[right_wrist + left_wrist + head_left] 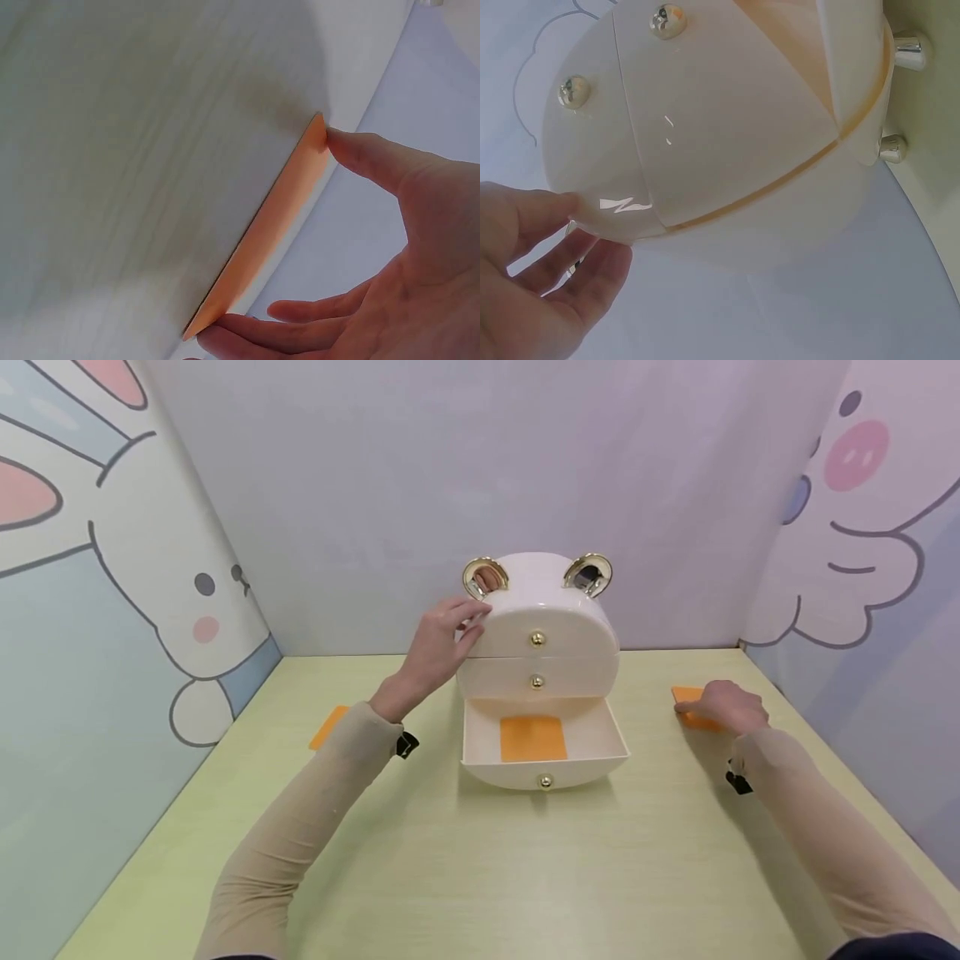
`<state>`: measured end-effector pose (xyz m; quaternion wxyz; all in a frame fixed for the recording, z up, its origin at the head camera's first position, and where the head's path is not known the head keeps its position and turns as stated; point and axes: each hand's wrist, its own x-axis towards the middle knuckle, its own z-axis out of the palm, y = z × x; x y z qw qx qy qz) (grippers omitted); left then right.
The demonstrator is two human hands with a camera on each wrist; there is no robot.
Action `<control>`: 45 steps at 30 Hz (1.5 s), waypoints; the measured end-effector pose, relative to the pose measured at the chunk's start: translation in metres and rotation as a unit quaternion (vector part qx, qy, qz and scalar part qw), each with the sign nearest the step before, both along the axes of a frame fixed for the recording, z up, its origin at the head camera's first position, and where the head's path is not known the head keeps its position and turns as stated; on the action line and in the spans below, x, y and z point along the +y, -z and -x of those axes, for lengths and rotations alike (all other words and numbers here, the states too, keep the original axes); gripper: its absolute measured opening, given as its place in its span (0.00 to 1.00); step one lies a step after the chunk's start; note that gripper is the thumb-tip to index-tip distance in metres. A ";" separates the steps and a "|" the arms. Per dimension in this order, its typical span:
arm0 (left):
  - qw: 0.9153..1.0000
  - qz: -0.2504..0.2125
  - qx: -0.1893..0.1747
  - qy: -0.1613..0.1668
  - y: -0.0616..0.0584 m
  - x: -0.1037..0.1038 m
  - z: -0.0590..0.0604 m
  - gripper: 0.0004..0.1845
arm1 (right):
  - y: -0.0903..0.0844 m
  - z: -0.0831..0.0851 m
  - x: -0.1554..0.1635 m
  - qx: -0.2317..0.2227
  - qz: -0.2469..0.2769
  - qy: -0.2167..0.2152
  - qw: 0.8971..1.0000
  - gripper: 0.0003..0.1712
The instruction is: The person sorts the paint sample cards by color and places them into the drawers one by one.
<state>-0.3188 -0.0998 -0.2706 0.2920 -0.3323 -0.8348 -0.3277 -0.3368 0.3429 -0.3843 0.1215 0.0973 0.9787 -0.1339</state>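
Note:
A white drawer box with gold knobs and gold-rimmed ears stands at the table's middle. Its bottom drawer is pulled out, and an orange card lies inside. My left hand grips the box's upper left edge, thumb on the front and fingertips round the side. At the right, my right hand holds another orange card on the table by opposite edges, between thumb and fingers. The two upper drawers are closed.
Partly behind my left forearm, an orange piece lies on the pale green table. Cartoon-printed panels flank the table, and a plain pale backdrop hangs behind the box.

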 end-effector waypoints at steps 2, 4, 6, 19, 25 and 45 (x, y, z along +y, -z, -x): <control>1.000 0.000 0.001 0.000 0.000 0.000 0.000 0.12 | -0.001 -0.001 0.000 0.001 0.009 -0.002 1.000 0.42; 1.000 0.002 0.003 -0.002 -0.001 0.000 -0.001 0.12 | -0.003 -0.002 -0.002 0.003 0.021 -0.004 1.000 0.41; 1.000 0.005 0.006 -0.004 -0.001 0.000 -0.001 0.12 | -0.005 -0.003 -0.005 0.008 0.034 -0.004 0.999 0.40; 1.000 0.005 0.008 -0.008 0.001 0.000 -0.002 0.12 | -0.046 -0.030 -0.040 0.126 0.043 -0.080 0.988 0.34; 1.000 0.006 0.005 -0.008 0.004 0.000 -0.001 0.12 | -0.072 -0.055 -0.057 0.146 0.040 -0.119 0.981 0.46; 1.000 0.006 0.015 -0.008 0.001 0.000 -0.001 0.12 | -0.118 -0.115 -0.115 0.179 0.060 -0.305 0.934 0.41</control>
